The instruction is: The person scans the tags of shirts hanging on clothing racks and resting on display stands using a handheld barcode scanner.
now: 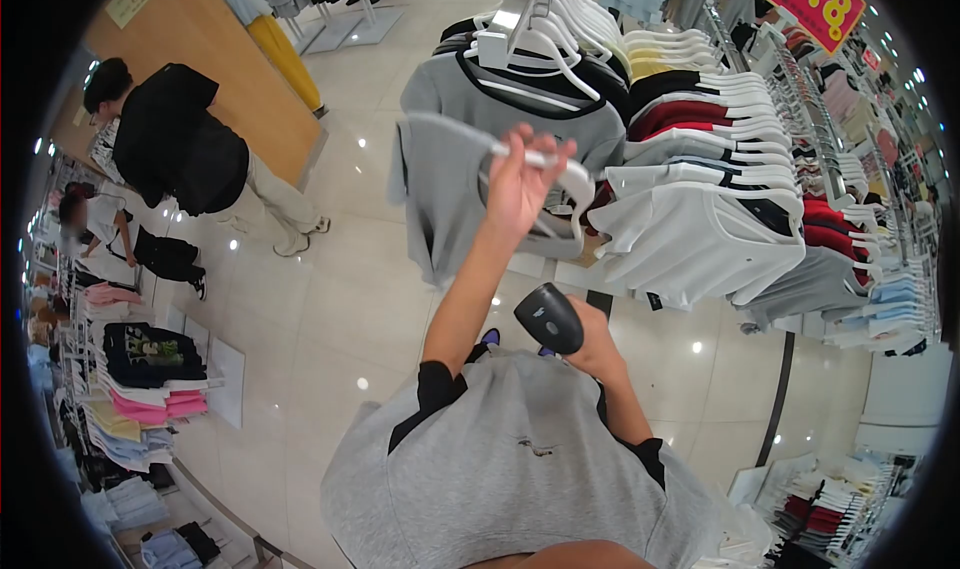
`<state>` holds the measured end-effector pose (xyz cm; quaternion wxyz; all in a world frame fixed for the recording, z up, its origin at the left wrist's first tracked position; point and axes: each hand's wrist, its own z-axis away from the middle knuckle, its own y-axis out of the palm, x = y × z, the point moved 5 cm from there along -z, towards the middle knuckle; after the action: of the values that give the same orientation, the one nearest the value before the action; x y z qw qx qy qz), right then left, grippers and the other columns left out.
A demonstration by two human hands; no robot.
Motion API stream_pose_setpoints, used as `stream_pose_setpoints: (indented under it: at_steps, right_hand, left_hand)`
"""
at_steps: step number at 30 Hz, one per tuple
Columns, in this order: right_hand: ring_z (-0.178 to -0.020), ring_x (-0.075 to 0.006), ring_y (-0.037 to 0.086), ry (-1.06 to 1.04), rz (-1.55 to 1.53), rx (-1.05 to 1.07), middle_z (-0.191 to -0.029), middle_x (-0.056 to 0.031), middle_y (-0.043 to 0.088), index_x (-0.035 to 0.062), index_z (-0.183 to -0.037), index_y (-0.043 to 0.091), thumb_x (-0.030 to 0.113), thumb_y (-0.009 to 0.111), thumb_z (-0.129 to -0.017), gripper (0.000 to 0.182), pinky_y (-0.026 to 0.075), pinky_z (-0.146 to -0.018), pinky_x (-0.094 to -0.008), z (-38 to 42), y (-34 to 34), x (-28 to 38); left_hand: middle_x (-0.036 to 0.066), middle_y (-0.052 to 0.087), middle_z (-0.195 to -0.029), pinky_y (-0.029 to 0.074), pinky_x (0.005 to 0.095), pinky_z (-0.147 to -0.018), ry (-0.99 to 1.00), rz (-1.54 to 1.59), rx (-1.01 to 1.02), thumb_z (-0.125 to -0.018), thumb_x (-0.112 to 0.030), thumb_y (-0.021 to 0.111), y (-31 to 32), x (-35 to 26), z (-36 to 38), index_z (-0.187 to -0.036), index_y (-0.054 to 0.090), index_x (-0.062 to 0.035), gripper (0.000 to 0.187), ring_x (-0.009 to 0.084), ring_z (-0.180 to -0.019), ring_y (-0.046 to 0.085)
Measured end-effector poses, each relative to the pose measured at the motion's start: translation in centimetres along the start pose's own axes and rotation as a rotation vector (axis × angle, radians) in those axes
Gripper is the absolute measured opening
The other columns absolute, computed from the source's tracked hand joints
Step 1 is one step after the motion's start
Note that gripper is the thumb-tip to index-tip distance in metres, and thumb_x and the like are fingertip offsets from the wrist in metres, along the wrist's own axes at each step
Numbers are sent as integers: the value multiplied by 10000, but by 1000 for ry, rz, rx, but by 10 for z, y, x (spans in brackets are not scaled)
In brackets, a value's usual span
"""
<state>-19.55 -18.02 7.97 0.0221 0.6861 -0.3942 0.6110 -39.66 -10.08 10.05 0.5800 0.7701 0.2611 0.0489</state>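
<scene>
My left hand (525, 174) is raised in front of the clothes rack, its fingers closed on a white hanger (450, 131) that is smeared by motion. Right behind the hanger hangs a grey shirt (440, 204) with a black neckline; hand and hanger overlap it in this view. Lower down, close to my chest, my right hand (597, 341) is wrapped round a black barcode scanner (549, 318). The scanner's rounded head points up and to the left, and its handle is hidden in my hand.
White, red, black and grey shirts (700, 239) hang on the rack (497, 47) ahead and to the right. A red sale sign (805, 4) is at top right. Two people (180, 139) stand at left near a wooden panel (250, 59). More clothes (150, 359) line the left side.
</scene>
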Motion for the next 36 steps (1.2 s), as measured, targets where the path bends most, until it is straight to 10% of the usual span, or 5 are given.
stream_pose_setpoints:
  at_steps: [19, 25, 27, 29, 36]
  right_hand:
    - [-864, -365, 589, 143, 52, 115, -924, -162, 602, 14, -1010, 574, 48, 679, -655, 371, 474, -757, -408, 17, 42, -26]
    - [-972, -295, 611, 171, 23, -296, -1051, -150, 625, 35, -1233, 501, 37, 689, -678, 586, 466, -834, -360, 22, 26, -104]
    - [-1085, -225, 561, 671, -331, -135, -1174, -129, 589, 38, -1335, 426, 17, 702, -676, 714, 428, -937, -332, 10, 18, -172]
    - [-893, -132, 550, 195, -263, -467, -981, -44, 606, 22, -1248, 499, 61, 720, -691, 600, 442, -836, -298, -22, -4, -184]
    - [-847, -164, 565, 361, -232, -218, -940, -74, 608, 13, -1183, 500, 68, 698, -669, 554, 465, -778, -299, -109, -3, -292]
  left_hand:
    - [219, 560, -1108, 538, 383, -943, 183, 344, 26, -1022, -245, 341, -89, -89, -132, -1028, 471, 61, 332, 310, -1137, 540]
    - [127, 575, -1168, 464, 428, -974, 125, -2, -258, -977, -281, 470, -122, -58, -48, -1185, 489, -32, 324, 281, -1146, 536]
    - [71, 587, -1137, 450, 433, -928, 19, -289, -408, -933, -272, 548, -161, -40, -10, -1192, 505, -100, 314, 249, -1103, 550]
    - [46, 590, -1100, 448, 418, -879, -70, -363, -527, -904, -261, 590, -204, -19, 31, -1165, 517, -138, 298, 223, -1041, 560]
    - [33, 581, -1056, 463, 377, -808, -363, -445, -760, -874, -210, 609, -280, 49, 172, -1136, 518, -139, 287, 186, -958, 565]
